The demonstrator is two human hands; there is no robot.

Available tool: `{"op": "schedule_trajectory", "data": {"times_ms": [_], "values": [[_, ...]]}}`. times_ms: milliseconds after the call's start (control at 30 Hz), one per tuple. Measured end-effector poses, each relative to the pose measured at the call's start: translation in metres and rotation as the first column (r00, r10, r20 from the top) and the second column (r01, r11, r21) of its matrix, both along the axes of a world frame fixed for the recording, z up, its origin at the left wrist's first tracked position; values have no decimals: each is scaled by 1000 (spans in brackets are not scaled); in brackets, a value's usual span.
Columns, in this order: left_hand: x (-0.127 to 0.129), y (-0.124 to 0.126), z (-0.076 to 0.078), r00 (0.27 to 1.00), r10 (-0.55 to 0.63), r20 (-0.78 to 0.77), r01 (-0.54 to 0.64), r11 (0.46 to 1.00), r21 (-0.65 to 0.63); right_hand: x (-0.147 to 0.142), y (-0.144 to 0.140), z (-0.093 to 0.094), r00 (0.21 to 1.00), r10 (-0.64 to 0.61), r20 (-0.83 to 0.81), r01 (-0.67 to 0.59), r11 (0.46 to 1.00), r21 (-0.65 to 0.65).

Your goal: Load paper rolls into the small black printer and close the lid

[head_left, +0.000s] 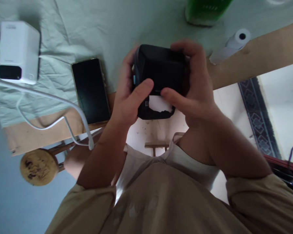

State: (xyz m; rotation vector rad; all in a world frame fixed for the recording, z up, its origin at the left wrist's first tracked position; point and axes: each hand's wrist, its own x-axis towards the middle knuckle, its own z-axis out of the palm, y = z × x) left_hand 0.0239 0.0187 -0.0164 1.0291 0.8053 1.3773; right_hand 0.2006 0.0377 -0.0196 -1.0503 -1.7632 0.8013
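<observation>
Between both my hands is a black boxy device (162,66) that looks like a portable receipt printer, held above the table's front edge. My left hand (129,89) wraps its left side, thumb on the near face. My right hand (195,74) grips the right side, fingers over the far corner and thumb on the near edge. Below the thumbs a black flap-like part (156,114) borders a white patch (160,103); whether that is paper or the floor behind, I cannot tell. A white paper roll (230,45) lies on the table to the right, its end partly unrolled.
On the green cloth (107,29) lie a phone (91,91) and a white power bank (20,52). A white cable (53,96) droops over the left edge. A green container (205,11) stands at the back. Below are a wooden stool (39,166) and a patterned mat (258,117).
</observation>
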Motion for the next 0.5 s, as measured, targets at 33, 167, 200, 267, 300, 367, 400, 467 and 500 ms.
{"op": "schedule_trajectory", "data": {"times_ms": [33,167,200,267,300,367,400,467,500], "values": [[0,1,0,999,-15,51,16,1000,-21,1,-1,2,999,-1,32,0,999,44],[1,6,3,972,-13,234,35,995,-91,1,-4,7,998,-29,65,25,998,61],[0,7,4,972,-5,233,29,994,-103,1,-5,8,998,-36,56,34,998,44],[-1,7,4,982,3,189,19,993,-117,-1,-6,8,1000,-22,20,22,1000,9],[-2,7,4,987,0,162,19,993,-117,-1,-6,8,1000,-2,-9,2,1000,-4],[-2,7,4,994,1,111,12,993,-116,0,-5,7,997,52,-63,-52,999,2],[-2,7,3,996,6,93,5,993,-116,0,-4,6,994,83,-73,-82,996,17],[-2,7,1,996,25,83,-16,994,-111,2,-3,5,989,138,-52,-136,990,44],[-2,7,1,995,31,90,-21,994,-104,4,-2,5,988,155,-25,-154,987,48]]}}
